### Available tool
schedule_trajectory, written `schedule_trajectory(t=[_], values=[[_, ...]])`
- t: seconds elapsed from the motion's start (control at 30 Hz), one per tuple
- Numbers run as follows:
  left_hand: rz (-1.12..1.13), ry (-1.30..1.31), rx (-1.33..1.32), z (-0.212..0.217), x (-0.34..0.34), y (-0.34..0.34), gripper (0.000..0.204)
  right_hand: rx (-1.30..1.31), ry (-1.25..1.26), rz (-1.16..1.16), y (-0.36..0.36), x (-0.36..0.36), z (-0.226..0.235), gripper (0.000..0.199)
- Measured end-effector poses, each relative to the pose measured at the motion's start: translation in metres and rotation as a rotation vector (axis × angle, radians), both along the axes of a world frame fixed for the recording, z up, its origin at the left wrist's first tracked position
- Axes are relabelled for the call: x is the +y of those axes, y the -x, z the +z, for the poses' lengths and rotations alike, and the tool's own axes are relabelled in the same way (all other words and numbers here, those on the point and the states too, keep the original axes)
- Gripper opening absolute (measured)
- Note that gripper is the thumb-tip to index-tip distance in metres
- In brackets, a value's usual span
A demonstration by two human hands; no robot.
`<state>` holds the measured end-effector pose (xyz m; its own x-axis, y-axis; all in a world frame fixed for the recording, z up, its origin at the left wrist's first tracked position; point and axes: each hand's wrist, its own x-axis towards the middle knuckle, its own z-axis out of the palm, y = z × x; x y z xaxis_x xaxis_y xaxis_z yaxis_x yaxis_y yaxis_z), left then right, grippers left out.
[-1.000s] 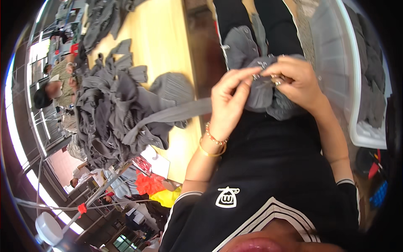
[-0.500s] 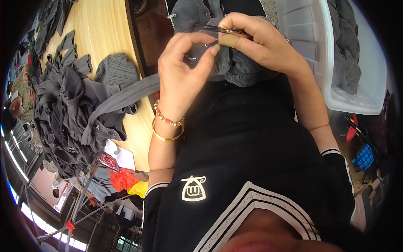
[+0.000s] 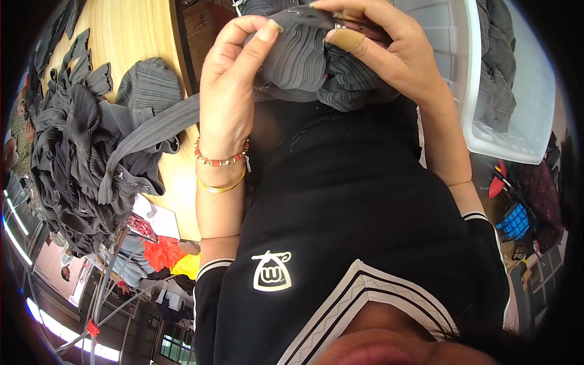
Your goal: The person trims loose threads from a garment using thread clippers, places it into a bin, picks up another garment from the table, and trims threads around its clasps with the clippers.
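Observation:
A grey pleated garment is bunched on my lap. My left hand pinches its edge between thumb and forefinger and holds it stretched. My right hand is closed around a pair of small dark thread snips, mostly hidden by the fingers. Its fingertips are at the garment's upper edge, and a tan wrap covers the thumb. Beyond my left wrist, a long grey fabric strip runs to the table.
On the left, a wooden table bears a heap of grey garments. A translucent plastic bin with more grey clothing stands on the right. A blue basket sits below it.
My left hand has moved left, away from the right hand, and now draws the fabric taut. Both hands sit slightly higher in the picture, and the snips show less.

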<state>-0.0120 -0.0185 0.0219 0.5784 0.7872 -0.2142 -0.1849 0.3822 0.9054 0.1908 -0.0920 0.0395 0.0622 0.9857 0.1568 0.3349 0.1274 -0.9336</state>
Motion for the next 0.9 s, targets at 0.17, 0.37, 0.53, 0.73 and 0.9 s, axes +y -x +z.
schedule_trajectory(t=[0.17, 0.37, 0.53, 0.73, 0.9], values=[[0.03, -0.01, -0.012, -0.003, 0.001, 0.002, 0.013, -0.19, -0.105, 0.023, 0.0, 0.0, 0.004, 0.028], [0.061, -0.073, -0.007, -0.004, -0.001, 0.002, 0.014, -0.033, -0.851, 0.101, -0.004, 0.027, -0.054, 0.027], [0.03, -0.111, 0.002, -0.005, -0.001, 0.002, 0.013, -0.058, -0.836, 0.086, -0.003, 0.025, -0.053, 0.027], [-0.005, -0.164, -0.027, -0.009, 0.0, 0.005, 0.017, -0.075, -0.843, 0.088, -0.004, 0.026, -0.047, 0.026], [0.057, -0.209, 0.131, -0.013, 0.004, 0.011, 0.017, -0.2, -0.471, 0.111, -0.003, 0.01, 0.001, 0.024]])
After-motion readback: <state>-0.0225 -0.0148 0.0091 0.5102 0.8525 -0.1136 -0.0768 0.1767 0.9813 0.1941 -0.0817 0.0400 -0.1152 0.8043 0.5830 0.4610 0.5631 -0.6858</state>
